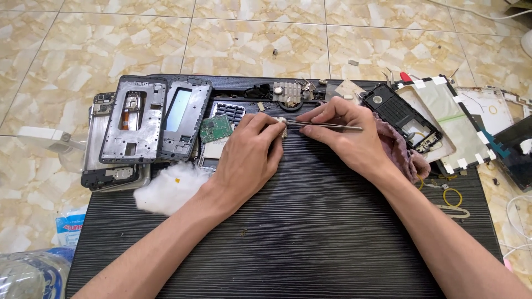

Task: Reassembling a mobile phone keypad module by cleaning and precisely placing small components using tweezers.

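Observation:
My left hand (pixel 247 156) rests on a black ribbed board (pixel 310 232), its fingertips pinching a small metal part (pixel 282 126) near the board's middle back. My right hand (pixel 344 135) grips thin metal tweezers (pixel 327 126), which lie level and point left, their tips meeting the small part. A small green circuit board (pixel 216 128) lies just left of my left hand.
Several phone frames (pixel 145 119) are stacked at the board's left, with a white cotton wad (pixel 169 188) below them. A black phone frame (pixel 400 116), a taped white panel (pixel 443 122) and a pink cloth (pixel 403 150) sit at the right. Tiled floor (pixel 249 39) lies around.

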